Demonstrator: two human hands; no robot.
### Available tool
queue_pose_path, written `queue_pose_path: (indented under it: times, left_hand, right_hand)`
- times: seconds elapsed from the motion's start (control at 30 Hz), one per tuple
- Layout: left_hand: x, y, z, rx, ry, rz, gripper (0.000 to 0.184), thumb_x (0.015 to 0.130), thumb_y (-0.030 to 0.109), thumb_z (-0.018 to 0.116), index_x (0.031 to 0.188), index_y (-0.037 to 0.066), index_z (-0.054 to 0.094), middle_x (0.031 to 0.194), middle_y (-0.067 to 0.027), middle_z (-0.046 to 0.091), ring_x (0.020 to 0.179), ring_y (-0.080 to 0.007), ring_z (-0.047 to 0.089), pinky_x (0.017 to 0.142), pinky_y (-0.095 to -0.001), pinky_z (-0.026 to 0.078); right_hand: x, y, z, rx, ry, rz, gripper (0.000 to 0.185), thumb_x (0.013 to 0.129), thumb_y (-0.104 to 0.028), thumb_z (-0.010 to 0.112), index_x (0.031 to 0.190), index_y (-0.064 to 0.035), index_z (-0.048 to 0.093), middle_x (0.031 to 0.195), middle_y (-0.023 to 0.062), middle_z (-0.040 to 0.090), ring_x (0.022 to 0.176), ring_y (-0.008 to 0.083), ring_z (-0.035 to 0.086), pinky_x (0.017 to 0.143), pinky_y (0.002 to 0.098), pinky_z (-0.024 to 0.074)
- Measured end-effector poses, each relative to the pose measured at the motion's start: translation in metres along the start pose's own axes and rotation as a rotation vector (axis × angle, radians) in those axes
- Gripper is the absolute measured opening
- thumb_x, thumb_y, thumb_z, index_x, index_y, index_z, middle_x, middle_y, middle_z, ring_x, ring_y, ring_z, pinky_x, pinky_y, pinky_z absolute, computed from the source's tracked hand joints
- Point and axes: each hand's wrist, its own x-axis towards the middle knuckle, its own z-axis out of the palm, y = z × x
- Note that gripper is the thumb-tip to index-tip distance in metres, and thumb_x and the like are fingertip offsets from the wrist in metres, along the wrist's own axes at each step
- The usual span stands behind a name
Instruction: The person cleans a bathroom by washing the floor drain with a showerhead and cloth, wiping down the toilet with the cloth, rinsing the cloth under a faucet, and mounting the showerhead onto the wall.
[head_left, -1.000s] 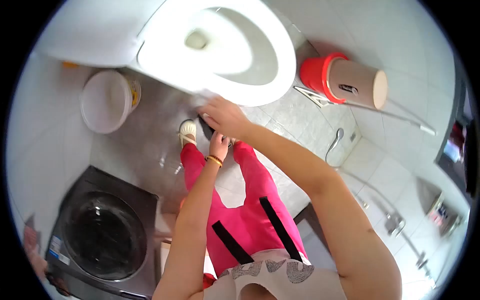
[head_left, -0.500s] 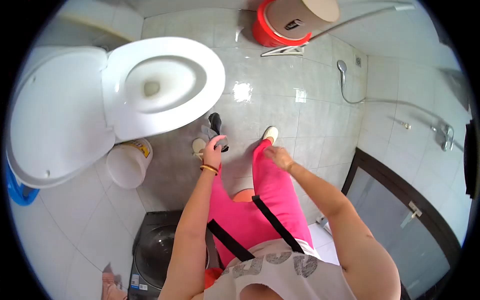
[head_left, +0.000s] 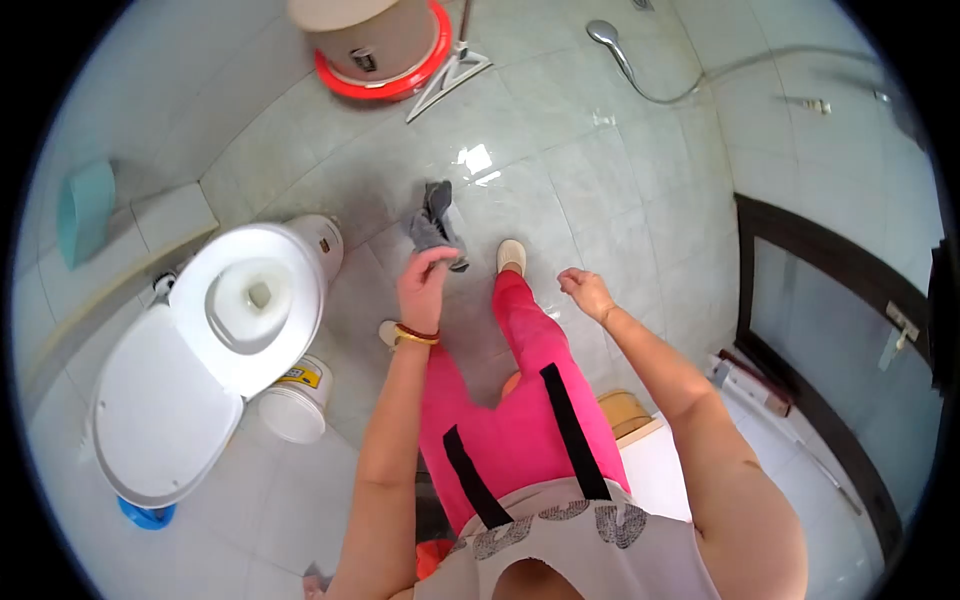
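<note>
My left hand (head_left: 424, 287), with bangles at its wrist, is closed on a grey and black cloth (head_left: 432, 232). The cloth hangs bunched in front of the fingers, above the tiled floor. Off to the right, my right hand (head_left: 587, 291) is held in the air beside my pink trouser leg. Its fingers are curled in, and nothing shows in them. My light shoe (head_left: 511, 254) stands on the floor between the two hands.
A white toilet (head_left: 310, 270) with its lid up stands at left, a white bucket (head_left: 294, 413) beside it. At the back are a red basin (head_left: 437, 50) and a squeegee (head_left: 447, 85). A shower head (head_left: 603, 33) hangs at upper right. A dark-framed door (head_left: 745, 270) is at right.
The view has turned, so the toilet appears farther left and lower. The cloth, still in my left hand, shows more of itself. My right hand has moved off the trouser leg, out to the right.
</note>
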Motion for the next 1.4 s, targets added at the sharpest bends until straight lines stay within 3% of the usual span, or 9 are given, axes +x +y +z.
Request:
queue_pose_path:
  times: [0.1,0.5,0.73,0.8,0.9,0.93,1.2,1.27,1.4]
  left_hand:
    - [0.022,0.01,0.047,0.027,-0.12,0.011,0.022,0.078,-0.007,0.046,0.092,0.002,0.061,0.088,-0.0012,0.054,0.081,-0.0081,0.051,0.073,-0.0191,0.038]
    - [0.028,-0.017,0.206,0.018,-0.638,-0.24,0.025,0.075,-0.01,0.045,0.087,0.003,0.063,0.082,-0.0028,0.051,0.08,-0.0102,0.047,0.074,-0.0206,0.037]
    - [0.01,-0.072,0.231,-0.043,-0.92,-0.253,0.021,0.08,-0.007,0.047,0.09,0.002,0.062,0.094,-0.0039,0.051,0.089,-0.012,0.049,0.08,-0.0222,0.036]
    - [0.018,-0.087,0.235,-0.027,-0.944,-0.306,0.019,0.08,-0.006,0.048,0.09,0.003,0.062,0.093,-0.0041,0.051,0.086,-0.0115,0.049,0.079,-0.0219,0.036]
    - [0.023,-0.122,0.227,-0.061,-0.803,-0.418,0.021,0.079,-0.007,0.047,0.087,0.005,0.062,0.073,0.0004,0.05,0.07,-0.0098,0.044,0.077,-0.0217,0.035]
    - [0.025,-0.134,0.223,-0.067,-0.801,-0.43,0.021,0.079,-0.007,0.047,0.087,0.005,0.062,0.073,0.0004,0.05,0.07,-0.0098,0.044,0.077,-0.0217,0.035]
    - [0.077,-0.239,0.199,0.264,-0.573,-0.424,0.021,0.078,-0.007,0.047,0.09,0.002,0.062,0.084,-0.0009,0.054,0.079,-0.0082,0.048,0.074,-0.0194,0.037]
    - [0.094,-0.271,0.198,0.289,-0.299,-0.507,0.02,0.078,-0.006,0.047,0.09,0.001,0.062,0.088,-0.0016,0.058,0.082,-0.0079,0.049,0.075,-0.0191,0.037]
    - [0.12,-0.315,0.195,0.249,-0.124,-0.498,0.021,0.078,-0.007,0.046,0.087,0.003,0.062,0.084,-0.0023,0.058,0.072,-0.0079,0.05,0.068,-0.0198,0.038]
  right_hand:
    - [0.004,0.037,-0.013,0.094,0.062,0.085,0.029,0.084,-0.025,0.052,0.092,0.0009,0.06,0.073,0.0072,0.062,0.069,0.0131,0.056,0.068,0.0253,0.0448]
    - [0.049,0.106,-0.048,1.271,0.311,0.433,0.037,0.083,-0.029,0.052,0.114,-0.0101,0.051,0.081,-0.0029,0.054,0.077,0.0086,0.049,0.069,0.0317,0.0435]
    - [0.116,0.186,0.019,1.643,0.251,0.544,0.03,0.08,-0.022,0.053,0.109,-0.0144,0.054,0.074,-0.0011,0.053,0.067,0.012,0.05,0.058,0.027,0.0399]
    - [0.126,0.203,0.021,1.566,0.534,0.558,0.028,0.077,-0.016,0.054,0.104,-0.0144,0.055,0.074,0.0005,0.054,0.063,0.0134,0.05,0.053,0.0263,0.0373]
    - [0.113,0.224,0.015,1.823,0.831,0.522,0.026,0.075,-0.011,0.054,0.101,-0.0121,0.055,0.076,0.0014,0.056,0.068,0.0155,0.052,0.06,0.0302,0.0399]
    - [0.112,0.237,0.018,1.874,0.831,0.518,0.031,0.076,-0.01,0.053,0.106,-0.013,0.055,0.09,0.0035,0.06,0.085,0.0185,0.054,0.078,0.0341,0.0405]
    - [0.231,0.234,0.035,1.711,0.72,0.501,0.043,0.077,-0.008,0.053,0.119,-0.0143,0.05,0.099,0.0004,0.055,0.09,0.0159,0.048,0.075,0.0346,0.043]
    - [0.292,0.238,0.04,1.577,0.54,0.304,0.042,0.078,-0.009,0.054,0.119,-0.0137,0.051,0.094,0.0,0.056,0.087,0.0163,0.05,0.074,0.035,0.0449]
    - [0.366,0.247,0.056,0.482,0.362,0.506,0.032,0.076,-0.017,0.056,0.107,-0.0117,0.06,0.095,0.0072,0.063,0.083,0.0218,0.058,0.075,0.0356,0.0463]
